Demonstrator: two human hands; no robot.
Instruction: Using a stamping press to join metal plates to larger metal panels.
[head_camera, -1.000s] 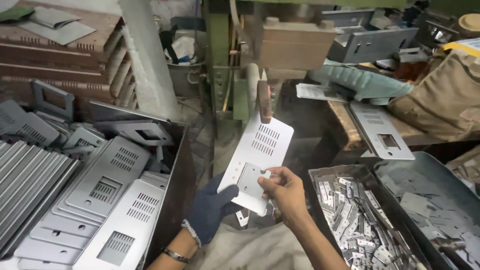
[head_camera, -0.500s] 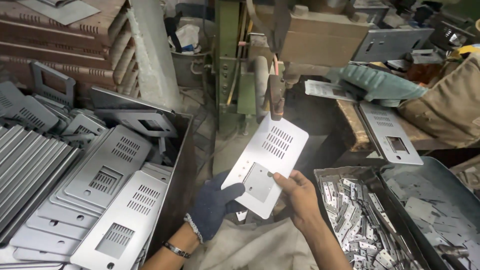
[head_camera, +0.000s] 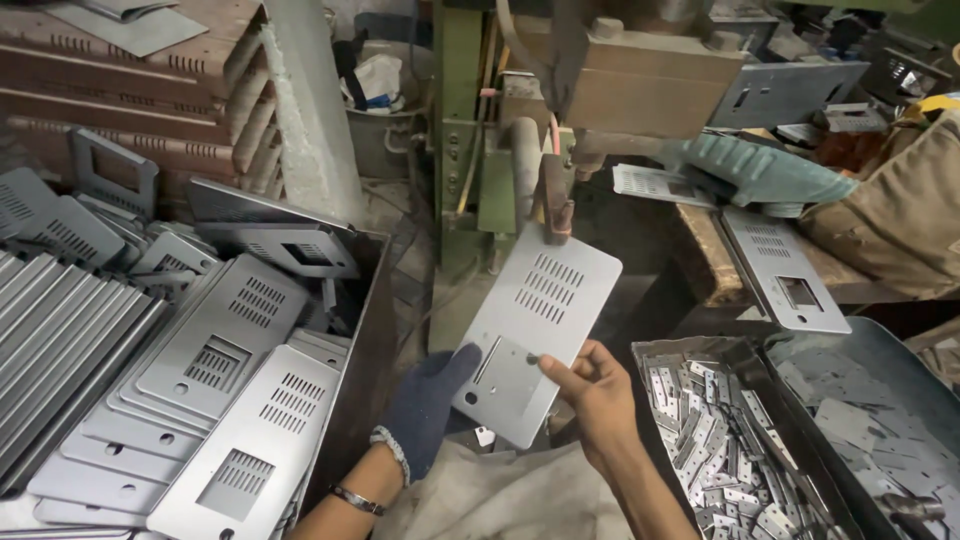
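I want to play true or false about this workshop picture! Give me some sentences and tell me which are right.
1. Both hands hold one metal plate. True.
2. The left hand is bare. False: it wears a dark glove; the right hand is bare.
3. The plate has rows of slots. True.
4. The tray of small metal pieces sits to the left. False: it is on the right.
5. Stacked plates lie to the left. True.

Cluttered workshop: green machine frame (head_camera: 458, 120) at centre, pale pillar (head_camera: 305, 110) left, wooden bench (head_camera: 715, 265) right; dim light.
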